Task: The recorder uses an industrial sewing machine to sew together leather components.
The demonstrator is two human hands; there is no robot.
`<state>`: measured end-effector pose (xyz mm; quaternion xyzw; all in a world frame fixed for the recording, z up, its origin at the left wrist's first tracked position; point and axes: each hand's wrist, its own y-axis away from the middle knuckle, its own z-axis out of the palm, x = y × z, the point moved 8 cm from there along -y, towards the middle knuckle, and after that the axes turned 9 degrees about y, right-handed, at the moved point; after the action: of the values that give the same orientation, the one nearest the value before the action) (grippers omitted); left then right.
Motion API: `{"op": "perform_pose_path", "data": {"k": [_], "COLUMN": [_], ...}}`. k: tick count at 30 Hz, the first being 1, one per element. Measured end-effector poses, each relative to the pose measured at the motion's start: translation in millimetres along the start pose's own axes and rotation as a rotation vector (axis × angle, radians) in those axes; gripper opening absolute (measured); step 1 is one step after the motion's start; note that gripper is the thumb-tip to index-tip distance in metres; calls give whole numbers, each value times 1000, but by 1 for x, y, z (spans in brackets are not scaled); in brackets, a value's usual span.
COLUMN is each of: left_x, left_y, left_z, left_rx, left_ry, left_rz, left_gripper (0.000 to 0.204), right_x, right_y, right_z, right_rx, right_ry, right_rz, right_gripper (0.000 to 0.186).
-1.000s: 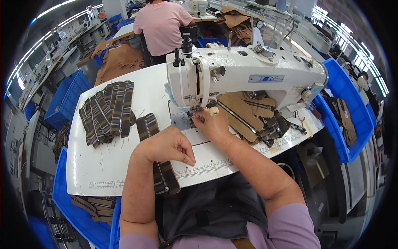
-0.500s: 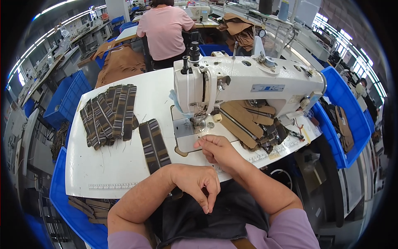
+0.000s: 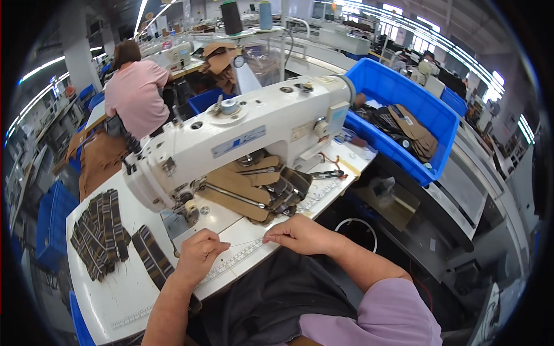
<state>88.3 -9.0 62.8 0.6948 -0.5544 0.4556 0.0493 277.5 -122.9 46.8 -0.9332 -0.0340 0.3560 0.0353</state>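
Both hands, left hand and right hand, pinch a thread taut.

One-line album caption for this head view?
Two hands, left and right, stretch a thread before a white sewing machine.

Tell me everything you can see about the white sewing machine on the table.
The sewing machine is white and glossy, looks like painted metal, and stands upright on the white table, running from the needle head at the left to a boxy base at the right. A small spool sits on top. Tan and dark fabric pieces lie under its arm. Neither the left hand nor the right hand touches it.
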Motion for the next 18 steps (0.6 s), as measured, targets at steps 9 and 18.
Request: {"op": "perform_pose_path", "data": {"k": [9, 18], "left_x": [-51, -21], "left_y": [7, 32], "left_z": [-2, -4], "left_rx": [26, 97], "left_ry": [270, 227], "left_rz": [-322, -476], "left_gripper": [11, 16], "right_x": [146, 255], "right_y": [52, 11], "right_z": [-162, -220], "right_rx": [733, 778], "right_ry": [243, 700], "right_rz": [386, 538], "right_gripper": [19, 17]}}
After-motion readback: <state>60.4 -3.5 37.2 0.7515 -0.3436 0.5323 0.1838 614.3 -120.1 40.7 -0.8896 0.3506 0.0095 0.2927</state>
